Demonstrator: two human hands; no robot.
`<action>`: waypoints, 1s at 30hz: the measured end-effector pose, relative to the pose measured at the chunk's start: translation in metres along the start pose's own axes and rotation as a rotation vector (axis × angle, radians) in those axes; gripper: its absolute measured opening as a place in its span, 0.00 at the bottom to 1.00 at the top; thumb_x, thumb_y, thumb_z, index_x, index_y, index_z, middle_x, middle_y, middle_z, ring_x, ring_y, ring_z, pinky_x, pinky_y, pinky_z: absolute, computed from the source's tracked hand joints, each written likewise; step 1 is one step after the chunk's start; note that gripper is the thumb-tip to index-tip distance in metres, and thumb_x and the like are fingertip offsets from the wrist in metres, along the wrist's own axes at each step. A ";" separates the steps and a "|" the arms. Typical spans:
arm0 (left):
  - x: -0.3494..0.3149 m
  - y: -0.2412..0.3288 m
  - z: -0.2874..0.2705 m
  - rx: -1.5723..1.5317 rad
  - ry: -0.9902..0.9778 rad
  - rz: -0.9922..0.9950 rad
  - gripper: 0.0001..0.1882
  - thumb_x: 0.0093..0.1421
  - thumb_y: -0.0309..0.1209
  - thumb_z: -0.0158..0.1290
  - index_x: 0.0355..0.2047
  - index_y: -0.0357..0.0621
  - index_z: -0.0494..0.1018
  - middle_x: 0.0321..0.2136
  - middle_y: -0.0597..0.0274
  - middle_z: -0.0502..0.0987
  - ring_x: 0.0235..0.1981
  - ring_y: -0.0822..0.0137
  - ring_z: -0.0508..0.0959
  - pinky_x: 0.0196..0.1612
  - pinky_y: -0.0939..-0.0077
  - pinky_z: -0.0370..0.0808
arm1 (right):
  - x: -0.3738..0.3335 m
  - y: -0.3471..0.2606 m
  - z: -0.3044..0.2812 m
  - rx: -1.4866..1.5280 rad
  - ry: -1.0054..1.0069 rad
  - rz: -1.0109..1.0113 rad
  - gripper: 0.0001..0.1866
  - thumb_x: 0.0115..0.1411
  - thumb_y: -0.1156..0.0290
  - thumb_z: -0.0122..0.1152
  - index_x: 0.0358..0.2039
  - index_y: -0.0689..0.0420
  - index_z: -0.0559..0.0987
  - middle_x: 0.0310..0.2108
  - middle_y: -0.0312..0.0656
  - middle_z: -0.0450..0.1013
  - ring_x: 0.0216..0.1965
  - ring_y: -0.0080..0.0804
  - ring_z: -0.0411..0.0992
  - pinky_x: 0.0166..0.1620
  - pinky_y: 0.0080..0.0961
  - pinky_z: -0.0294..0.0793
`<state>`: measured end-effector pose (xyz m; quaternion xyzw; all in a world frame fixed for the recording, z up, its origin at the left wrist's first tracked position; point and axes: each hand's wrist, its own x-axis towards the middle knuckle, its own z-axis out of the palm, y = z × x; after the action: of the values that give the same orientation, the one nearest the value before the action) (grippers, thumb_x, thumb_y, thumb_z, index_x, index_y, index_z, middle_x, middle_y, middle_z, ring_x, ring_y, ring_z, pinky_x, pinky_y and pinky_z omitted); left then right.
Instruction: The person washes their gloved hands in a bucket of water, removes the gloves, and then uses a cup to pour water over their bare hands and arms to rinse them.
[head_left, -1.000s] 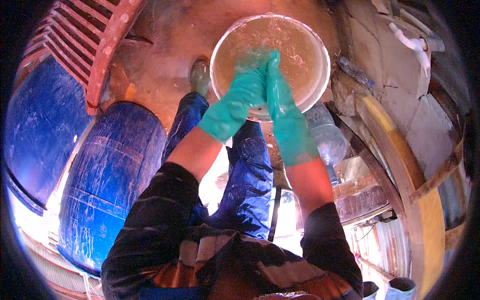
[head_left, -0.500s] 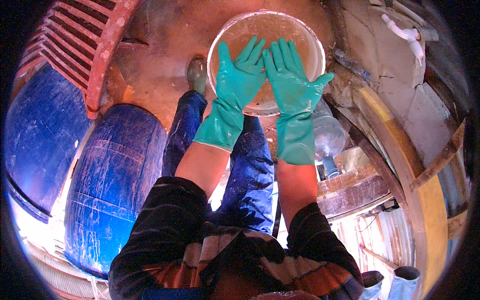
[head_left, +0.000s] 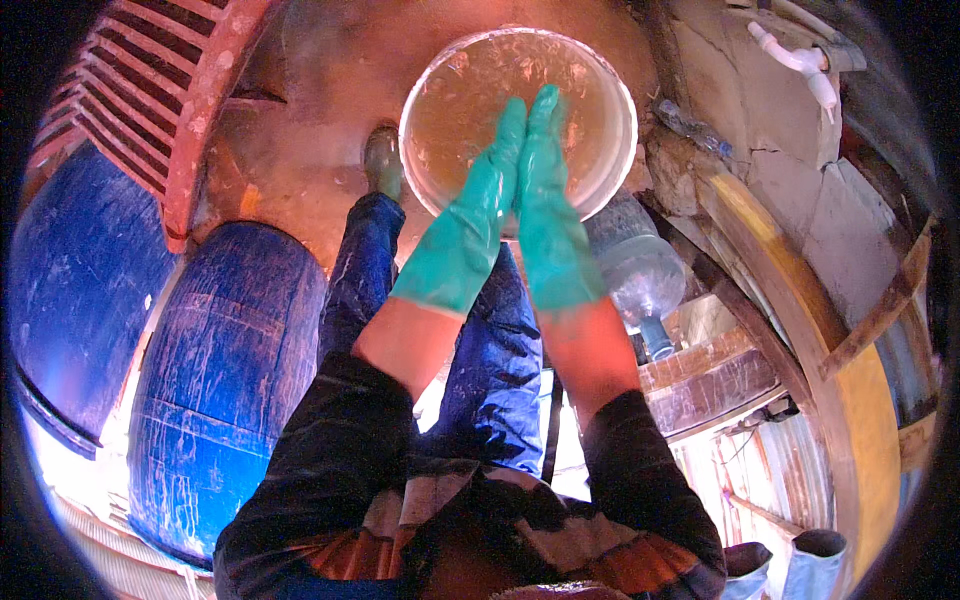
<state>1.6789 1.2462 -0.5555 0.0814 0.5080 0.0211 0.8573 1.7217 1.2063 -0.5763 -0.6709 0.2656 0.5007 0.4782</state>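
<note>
A round white bucket (head_left: 617, 160) stands on the floor in front of me, with brownish liquid (head_left: 470, 90) inside. Over its opening, my left hand (head_left: 492, 172) and my right hand (head_left: 541, 165) are side by side in long, wet-looking green rubber gloves. Their palms face each other and seem to touch, or nearly so. The fingers stretch forward, straight and flat. Nothing shows between the hands, though the palms themselves are hidden from view. Whether the fingertips reach the liquid is hard to tell.
Two large blue barrels (head_left: 230, 370) stand at the left, below a red slatted frame (head_left: 190, 130). On the right are a clear water jug (head_left: 645, 275), a crumpled plastic bottle (head_left: 690, 128), a white pipe fitting (head_left: 800, 55) and a curved yellow-edged beam (head_left: 780, 250).
Both hands have turned from palms up, with fingers spread, to palms facing each other. They have come together over the bucket. The view has shifted slightly.
</note>
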 end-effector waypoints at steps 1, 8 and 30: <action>0.002 -0.010 -0.007 0.061 -0.008 0.043 0.35 0.61 0.59 0.43 0.57 0.42 0.65 0.49 0.57 0.71 0.47 0.64 0.72 0.52 0.70 0.69 | 0.000 0.001 -0.003 0.032 -0.019 0.013 0.44 0.63 0.37 0.32 0.65 0.61 0.48 0.66 0.50 0.44 0.66 0.43 0.47 0.66 0.34 0.45; -0.031 0.023 0.016 -0.079 0.090 -0.204 0.33 0.63 0.56 0.41 0.63 0.52 0.57 0.58 0.63 0.65 0.56 0.66 0.66 0.59 0.71 0.61 | -0.017 -0.008 -0.010 0.071 -0.049 0.058 0.42 0.63 0.37 0.35 0.65 0.58 0.52 0.60 0.47 0.56 0.57 0.39 0.59 0.59 0.35 0.60; 0.009 0.016 -0.035 -0.778 -0.261 0.135 0.45 0.57 0.62 0.44 0.65 0.46 0.48 0.66 0.48 0.45 0.67 0.50 0.44 0.66 0.48 0.47 | 0.004 -0.012 -0.051 1.020 -0.518 -0.142 0.57 0.47 0.28 0.51 0.64 0.60 0.51 0.67 0.50 0.44 0.67 0.50 0.40 0.66 0.47 0.41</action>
<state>1.6534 1.2672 -0.5771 -0.2135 0.3429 0.2573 0.8779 1.7540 1.1655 -0.5730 -0.2271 0.3020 0.4237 0.8232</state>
